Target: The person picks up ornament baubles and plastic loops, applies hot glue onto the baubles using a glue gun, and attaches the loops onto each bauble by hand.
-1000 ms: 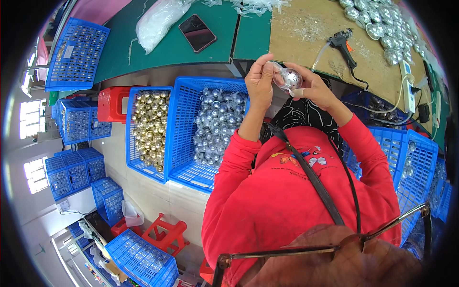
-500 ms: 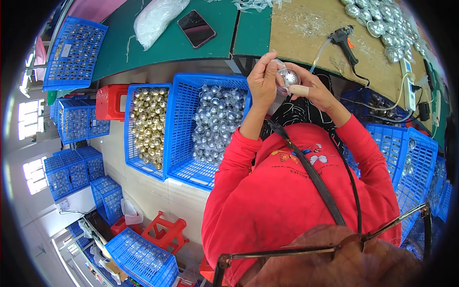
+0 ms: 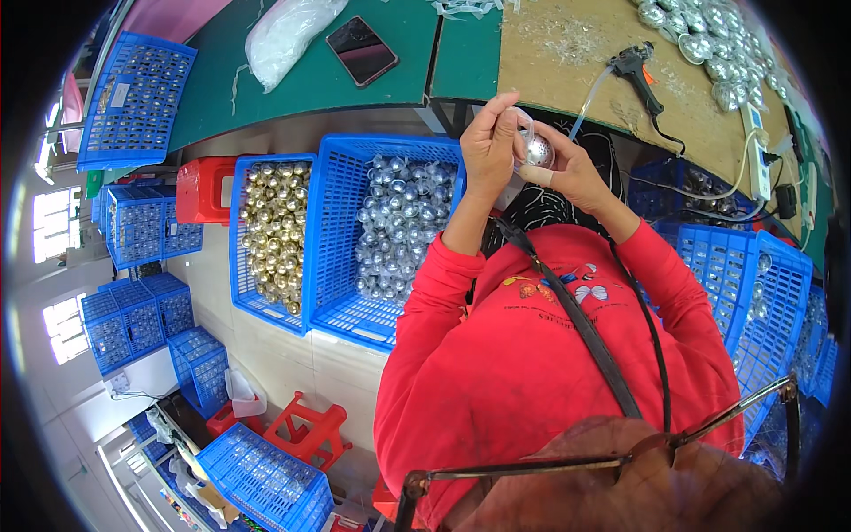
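Between my two hands, above my lap and near the table's edge, is a shiny silver ball (image 3: 540,152) with small dark dots on its side. A strip of clear, filmy plastic (image 3: 525,121) stands up at its top left. My left hand (image 3: 489,152) has its fingers bent together at the plastic and the ball's left side. My right hand (image 3: 574,170) is closed round the ball from the right, its thumb underneath with a tan wrap on it. The ball's left side is hidden by my left fingers.
On the brown board lie a black glue gun (image 3: 635,75) and many silver balls (image 3: 709,44); a white power strip (image 3: 759,168) has cables hanging off. A phone (image 3: 362,51) rests on the green table (image 3: 222,75). Blue crates (image 3: 355,321) of silver and gold balls stand at left.
The ball has turned in my hands, and its dotted side shows more now. My right thumb has slid toward the ball's underside. Both hands stay in nearly the same place.
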`<state>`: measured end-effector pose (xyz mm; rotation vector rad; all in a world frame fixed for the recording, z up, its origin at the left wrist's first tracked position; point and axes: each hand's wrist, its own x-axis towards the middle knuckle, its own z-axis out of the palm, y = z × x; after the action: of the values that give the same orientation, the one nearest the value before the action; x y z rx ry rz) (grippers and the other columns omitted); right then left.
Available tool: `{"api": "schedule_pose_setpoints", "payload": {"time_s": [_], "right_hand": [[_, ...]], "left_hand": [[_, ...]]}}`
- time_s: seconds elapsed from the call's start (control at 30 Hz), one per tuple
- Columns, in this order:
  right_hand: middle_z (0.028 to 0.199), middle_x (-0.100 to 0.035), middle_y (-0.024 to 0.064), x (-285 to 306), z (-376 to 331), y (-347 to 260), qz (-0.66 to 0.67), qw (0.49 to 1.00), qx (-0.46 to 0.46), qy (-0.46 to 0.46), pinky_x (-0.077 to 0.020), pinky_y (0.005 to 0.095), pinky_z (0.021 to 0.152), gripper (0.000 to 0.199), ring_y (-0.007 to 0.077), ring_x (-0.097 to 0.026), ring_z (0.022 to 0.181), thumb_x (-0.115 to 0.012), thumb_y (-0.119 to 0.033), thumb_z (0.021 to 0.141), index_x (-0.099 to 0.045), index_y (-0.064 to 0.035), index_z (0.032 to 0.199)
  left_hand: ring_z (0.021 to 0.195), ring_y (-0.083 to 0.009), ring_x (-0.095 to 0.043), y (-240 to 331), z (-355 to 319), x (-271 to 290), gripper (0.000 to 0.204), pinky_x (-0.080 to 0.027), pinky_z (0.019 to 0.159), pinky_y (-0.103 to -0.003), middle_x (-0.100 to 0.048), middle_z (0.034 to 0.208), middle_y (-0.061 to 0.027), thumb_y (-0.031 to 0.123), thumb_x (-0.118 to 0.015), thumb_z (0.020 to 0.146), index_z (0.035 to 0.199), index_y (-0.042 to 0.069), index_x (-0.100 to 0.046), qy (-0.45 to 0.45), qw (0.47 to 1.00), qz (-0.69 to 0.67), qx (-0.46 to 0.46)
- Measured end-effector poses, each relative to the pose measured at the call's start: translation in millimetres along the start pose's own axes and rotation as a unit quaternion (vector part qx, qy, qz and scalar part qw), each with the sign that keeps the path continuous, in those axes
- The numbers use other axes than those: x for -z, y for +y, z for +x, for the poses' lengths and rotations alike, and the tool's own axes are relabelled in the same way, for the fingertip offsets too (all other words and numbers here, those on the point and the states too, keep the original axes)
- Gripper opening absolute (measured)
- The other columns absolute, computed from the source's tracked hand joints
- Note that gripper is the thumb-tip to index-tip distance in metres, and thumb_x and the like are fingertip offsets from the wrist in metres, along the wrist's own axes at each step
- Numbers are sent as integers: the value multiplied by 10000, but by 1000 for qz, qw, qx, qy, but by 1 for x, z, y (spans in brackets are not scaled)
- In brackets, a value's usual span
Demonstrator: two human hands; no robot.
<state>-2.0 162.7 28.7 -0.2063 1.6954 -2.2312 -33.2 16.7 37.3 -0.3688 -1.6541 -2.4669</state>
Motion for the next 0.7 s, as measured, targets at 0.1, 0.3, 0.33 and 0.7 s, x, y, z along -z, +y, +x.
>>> {"api": "schedule_pose_setpoints", "payload": {"time_s": [0.1, 0.3, 0.33, 0.7], "right_hand": [[1176, -508, 52, 0, -1, 6, -39, 998, 40, 21, -425, 267, 902, 681, 121, -505, 1055, -753, -112, 741, -415, -21, 1325], [1099, -563, 55, -2, -11, 2, -26, 998, 33, 47, -466, 247, 800, 631, 129, -574, 944, -737, -156, 749, -443, -4, 1285], [1050, -586, 56, 0, -13, -3, -12, 999, -11, 52, -467, 229, 709, 612, 125, -594, 859, -728, -192, 755, -455, -9, 1271], [858, -621, 36, 9, -10, -24, -6, 990, -138, -21, -436, 175, 498, 520, 94, -598, 642, -693, -293, 762, -522, -34, 1179]], "left_hand": [[507, -49, -495, 3, 3, 1, 276, -382, 465, -172, -612, 840, -52, 144, -528, 937, 1162, -15, -542, -23, 1000, -3, 20], [685, -97, -558, -1, 15, 23, 493, -442, 579, -213, -608, 934, -85, 372, -431, 966, 1296, 6, -409, -36, 983, -59, 168], [685, -97, -558, -3, 14, 30, 493, -442, 579, -213, -608, 934, -85, 372, -431, 966, 1296, 6, -409, -38, 983, -59, 168], [1260, -269, -391, 7, 2, 36, 836, -352, 1023, -396, -386, 1353, -135, 452, -779, 616, 1282, 33, -497, -312, 930, 91, 174]]}}
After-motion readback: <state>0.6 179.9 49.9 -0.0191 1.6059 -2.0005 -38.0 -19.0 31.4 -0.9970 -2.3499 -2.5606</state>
